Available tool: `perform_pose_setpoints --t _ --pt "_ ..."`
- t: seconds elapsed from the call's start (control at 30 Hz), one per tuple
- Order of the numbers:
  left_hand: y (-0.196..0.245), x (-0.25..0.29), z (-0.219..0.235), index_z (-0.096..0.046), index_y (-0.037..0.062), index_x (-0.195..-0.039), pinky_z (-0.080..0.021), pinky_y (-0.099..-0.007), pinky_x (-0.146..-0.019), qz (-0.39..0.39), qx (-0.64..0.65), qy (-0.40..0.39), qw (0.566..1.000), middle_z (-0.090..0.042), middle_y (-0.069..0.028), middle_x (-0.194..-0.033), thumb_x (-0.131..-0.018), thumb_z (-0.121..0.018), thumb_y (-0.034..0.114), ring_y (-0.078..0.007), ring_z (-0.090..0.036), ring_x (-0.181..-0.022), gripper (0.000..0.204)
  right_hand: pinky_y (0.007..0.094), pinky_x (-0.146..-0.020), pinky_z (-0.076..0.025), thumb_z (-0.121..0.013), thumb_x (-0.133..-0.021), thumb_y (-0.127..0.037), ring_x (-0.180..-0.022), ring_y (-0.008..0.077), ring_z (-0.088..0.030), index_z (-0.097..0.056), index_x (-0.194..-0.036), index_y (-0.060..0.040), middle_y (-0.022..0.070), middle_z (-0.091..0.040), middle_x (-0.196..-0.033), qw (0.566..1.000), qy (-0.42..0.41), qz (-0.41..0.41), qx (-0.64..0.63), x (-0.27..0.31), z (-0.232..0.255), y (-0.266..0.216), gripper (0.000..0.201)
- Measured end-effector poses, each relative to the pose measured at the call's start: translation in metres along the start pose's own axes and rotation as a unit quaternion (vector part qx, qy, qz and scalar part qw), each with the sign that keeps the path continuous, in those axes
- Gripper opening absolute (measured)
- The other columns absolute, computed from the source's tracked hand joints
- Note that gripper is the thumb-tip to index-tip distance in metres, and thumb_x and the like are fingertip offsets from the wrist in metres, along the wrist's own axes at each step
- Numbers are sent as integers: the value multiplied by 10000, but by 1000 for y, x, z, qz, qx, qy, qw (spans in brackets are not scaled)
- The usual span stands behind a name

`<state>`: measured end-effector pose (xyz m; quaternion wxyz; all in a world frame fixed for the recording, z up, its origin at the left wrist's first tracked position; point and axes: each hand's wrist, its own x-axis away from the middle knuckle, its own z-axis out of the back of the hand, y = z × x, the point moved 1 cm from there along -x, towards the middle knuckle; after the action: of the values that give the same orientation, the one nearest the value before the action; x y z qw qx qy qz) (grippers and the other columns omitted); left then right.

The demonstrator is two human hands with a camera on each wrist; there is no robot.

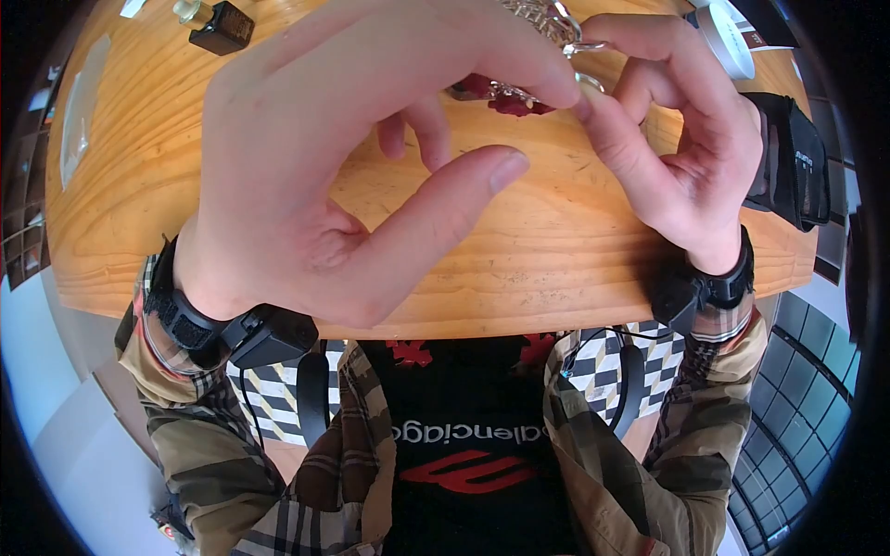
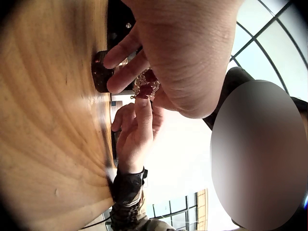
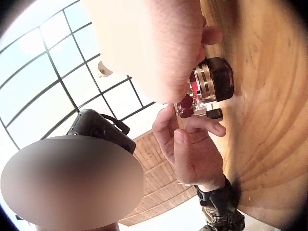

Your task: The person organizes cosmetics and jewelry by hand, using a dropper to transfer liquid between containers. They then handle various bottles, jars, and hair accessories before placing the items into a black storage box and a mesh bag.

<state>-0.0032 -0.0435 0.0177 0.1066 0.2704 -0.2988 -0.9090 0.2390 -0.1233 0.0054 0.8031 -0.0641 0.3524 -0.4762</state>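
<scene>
A silver metal ornament with dark red flowers is held up over the wooden table, its upper part cut off by the frame edge in the head view. My right hand pinches its looped silver end between thumb and forefinger. Close in front of it, my left hand stretches its forefinger across the ornament, hiding part of it, while the left thumb stands free. In the left wrist view the right thumb presses at the red flowers. The right wrist view puts the left fingertips beside the flowers.
A dark bottle with a gold neck is at the table's far left, near a clear plastic sleeve. On the right are a white round tub and a black pouch. The wooden table's near edge runs before the person's chest.
</scene>
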Motion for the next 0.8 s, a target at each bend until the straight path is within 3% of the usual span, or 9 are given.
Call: perform_pose_setpoints --t 0.17,0.27,0.43,0.57,0.6,0.67,0.8 --pt "3 -1 -2 -655 -60 -1172 -505 -261 -760 31 16 9 999 -672 -228 -1258 -859 -656 -26 -196 -654 -906 315 193 -662 -423 -750 -876 -11 -622 50 -574 -683 -1191 19 -12 -576 -629 1000 1 -18 -1 0 0 -7 323" --pt "-2 -3 0 -669 -67 -1135 -508 -263 -774 -8 10 14 1000 -685 -221 -1228 -864 -660 -38 -212 -662 -939 273 188 -643 -403 -735 -879 33 -610 35 -540 -681 -1174 43 -28 -563 -629 999 10 -49 16 -2 1 -12 300" --pt "-7 0 1 -686 -43 -1120 -510 -252 -740 3 41 57 998 -698 -193 -1198 -866 -677 -35 -193 -671 -909 254 165 -608 -346 -691 -907 72 -634 13 -505 -680 -1135 66 -32 -605 -685 990 37 -139 -13 -3 1 -21 229" --pt "-5 2 2 -696 -29 -1110 -511 -245 -719 16 31 94 995 -707 -176 -1179 -867 -687 -34 -182 -676 -891 244 169 -560 -310 -672 -930 61 -627 -5 -479 -683 -1109 68 -24 -622 -725 997 66 -40 6 -1 0 -12 180" --pt "-4 1 1 -705 -1 -1103 -503 -238 -678 31 73 97 992 -716 -142 -1139 -867 -701 -28 -153 -666 -828 238 183 -550 -399 -749 -879 42 -579 24 -528 -727 -997 26 -2 -621 -679 992 90 -82 -17 -4 -1 -15 121" --pt "-3 3 2 -715 26 -1096 -495 -231 -638 49 96 107 988 -725 -107 -1098 -867 -714 -23 -125 -656 -765 235 173 -565 -402 -743 -874 56 -592 18 -528 -723 -1017 25 -1 -628 -692 990 79 -120 -15 -5 -1 -23 148" --pt "-5 6 1 -633 96 -1109 -516 -278 -532 57 112 115 985 -694 -62 -992 -910 -696 120 -175 -663 -607 210 175 -581 -391 -752 -856 50 -579 17 -493 -698 -1085 24 -24 -569 -624 989 79 -122 -25 -5 -4 -20 237"
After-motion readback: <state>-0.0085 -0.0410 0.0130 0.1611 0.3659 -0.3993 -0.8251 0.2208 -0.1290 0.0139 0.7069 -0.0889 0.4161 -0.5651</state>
